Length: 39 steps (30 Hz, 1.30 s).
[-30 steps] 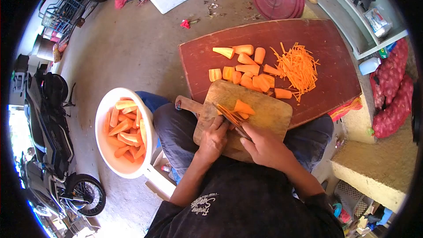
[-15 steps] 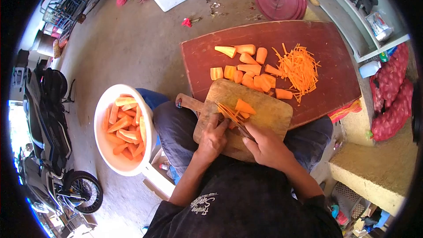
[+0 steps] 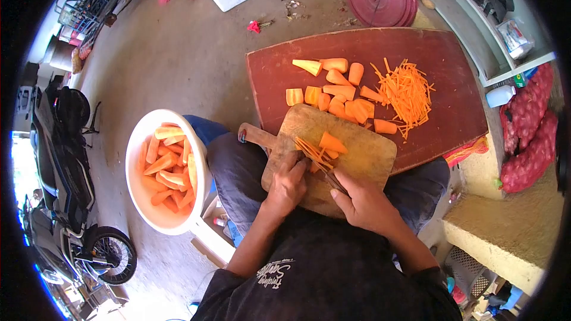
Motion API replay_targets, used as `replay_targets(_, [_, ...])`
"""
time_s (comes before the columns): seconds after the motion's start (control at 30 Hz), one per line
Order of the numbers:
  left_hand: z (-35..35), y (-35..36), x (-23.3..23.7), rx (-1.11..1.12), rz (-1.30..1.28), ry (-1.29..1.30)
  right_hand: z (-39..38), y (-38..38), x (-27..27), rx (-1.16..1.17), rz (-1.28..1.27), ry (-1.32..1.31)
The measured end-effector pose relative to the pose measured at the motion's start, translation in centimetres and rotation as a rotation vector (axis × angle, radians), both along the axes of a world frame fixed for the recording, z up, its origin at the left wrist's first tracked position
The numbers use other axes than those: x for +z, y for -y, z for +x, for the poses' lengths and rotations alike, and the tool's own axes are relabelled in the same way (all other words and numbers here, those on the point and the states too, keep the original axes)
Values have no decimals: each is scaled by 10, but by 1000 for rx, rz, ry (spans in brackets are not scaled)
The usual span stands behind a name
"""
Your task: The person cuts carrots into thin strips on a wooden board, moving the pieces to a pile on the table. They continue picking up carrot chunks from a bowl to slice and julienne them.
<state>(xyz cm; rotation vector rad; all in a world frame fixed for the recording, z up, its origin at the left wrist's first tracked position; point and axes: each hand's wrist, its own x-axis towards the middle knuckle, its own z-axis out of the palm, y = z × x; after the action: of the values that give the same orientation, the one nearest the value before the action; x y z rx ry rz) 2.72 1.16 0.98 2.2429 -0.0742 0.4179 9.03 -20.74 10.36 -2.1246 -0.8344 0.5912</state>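
A wooden cutting board (image 3: 372, 157) with a handle rests across my lap, against the table edge. My left hand (image 3: 288, 185) is closed, its curled fingers pressing a carrot piece on the board, mostly hidden beneath them. My right hand (image 3: 361, 198) grips a knife (image 3: 336, 182) by its brown handle; the blade lies against the carrot by my left fingertips. Thin carrot sticks (image 3: 307, 148) lie loose around the blade. Just beyond sits a cut carrot chunk (image 3: 333, 142). Past the board are several carrot chunks (image 3: 339, 91) and a heap of carrot strips (image 3: 408, 93).
The red-brown table (image 3: 452, 107) stands ahead. A white basin (image 3: 134, 202) of peeled carrots (image 3: 172, 169) is at my left. Red mesh sacks (image 3: 529, 148) and a shelf (image 3: 464, 30) are on the right. Motorcycles (image 3: 59, 154) stand far left.
The knife blade and right hand have shifted slightly at the carrot, and the sticks by the blade have spread a little. The whole view has moved slightly.
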Motion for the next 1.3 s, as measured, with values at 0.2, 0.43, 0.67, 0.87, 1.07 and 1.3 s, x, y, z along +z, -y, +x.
replay_targets(0.2, [-1, -1, 4, -18, 13, -37, 9, -28, -7, 7, -151, -38])
replay_targets(0.43, [-2, 4, -3, 49, 15, 31, 0, -3, -6, -8, 63, 17])
replay_targets(0.67, [1, 1, -5, 24, -15, 41, 0, -18, -17, -14, -92, -2])
replay_targets(0.87, [-2, 4, -1, 60, -51, -9, 1, -11, -19, -3, 71, 23])
replay_targets(1.07, [-2, 4, -3, 72, 1, 21, -5, -17, -18, -9, -112, -4])
replay_targets(1.3, [-3, 7, -10, 100, -4, 47, -1, -6, -3, -12, 21, -23])
